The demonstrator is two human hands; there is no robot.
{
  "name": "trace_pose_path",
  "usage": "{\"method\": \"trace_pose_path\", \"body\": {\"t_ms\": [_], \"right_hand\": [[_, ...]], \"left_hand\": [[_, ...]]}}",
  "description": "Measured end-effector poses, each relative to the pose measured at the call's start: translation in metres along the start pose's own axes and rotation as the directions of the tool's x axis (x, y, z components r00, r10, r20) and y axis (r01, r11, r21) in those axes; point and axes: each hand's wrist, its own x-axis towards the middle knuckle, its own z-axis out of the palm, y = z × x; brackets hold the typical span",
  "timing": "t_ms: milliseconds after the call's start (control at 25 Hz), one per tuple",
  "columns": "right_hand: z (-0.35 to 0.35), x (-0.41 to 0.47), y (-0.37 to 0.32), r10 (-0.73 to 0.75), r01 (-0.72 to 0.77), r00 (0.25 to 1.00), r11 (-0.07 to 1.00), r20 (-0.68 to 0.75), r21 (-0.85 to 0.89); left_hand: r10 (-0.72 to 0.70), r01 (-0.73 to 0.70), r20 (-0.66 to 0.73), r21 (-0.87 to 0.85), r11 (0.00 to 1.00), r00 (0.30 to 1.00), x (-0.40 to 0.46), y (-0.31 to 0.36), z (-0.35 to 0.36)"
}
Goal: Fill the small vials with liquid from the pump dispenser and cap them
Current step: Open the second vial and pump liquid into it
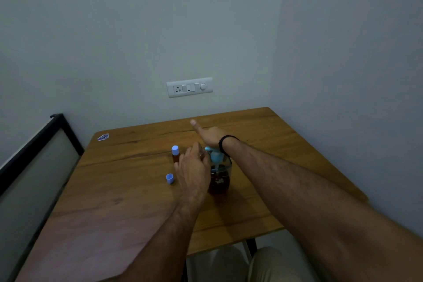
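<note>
A clear pump dispenser [219, 181] with dark brown liquid and a light blue pump head [214, 155] stands mid-table. My right hand [210, 136] rests palm down on the pump head, fingers stretched out. My left hand [194, 171] holds a small clear vial [202, 154] up at the spout; the vial is mostly hidden by my fingers. A capped vial [175, 154] with brown liquid and a blue cap stands just left of my left hand. A loose blue cap [169, 178] lies on the table nearer to me.
The wooden table [137, 201] sits in a corner, walls behind and to the right. A blue sticker [103, 137] marks its far left corner. A black-framed panel [34, 155] leans at the left. A switch plate [189, 87] is on the wall.
</note>
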Motion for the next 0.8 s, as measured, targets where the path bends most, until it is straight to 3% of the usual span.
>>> {"method": "trace_pose_path", "body": {"t_ms": [80,240,400,600,800], "right_hand": [[0.0,0.001,0.002,0.014,-0.014,1.0,0.999,0.002,0.049],[0.01,0.007,0.006,-0.019,0.013,0.981,0.999,-0.191,-0.03],[-0.002,0.002,0.001,0.025,-0.025,1.0,0.998,0.008,0.062],[0.01,0.011,0.01,-0.015,0.017,0.982,1.0,-0.186,0.008],[-0.002,0.003,-0.003,0.029,-0.029,1.0,1.0,0.005,0.012]], "left_hand": [[-0.003,0.003,-0.002,0.004,1.0,1.0,0.001,0.0,0.0],[-0.021,0.021,0.007,0.026,0.999,1.0,0.003,-0.001,0.001],[-0.003,0.003,-0.006,0.021,1.0,1.0,0.001,0.001,-0.001],[-0.012,0.013,-0.012,0.036,0.999,1.0,0.002,-0.002,0.001],[-0.007,0.007,-0.01,0.022,1.0,1.0,0.001,0.0,0.0]]}}
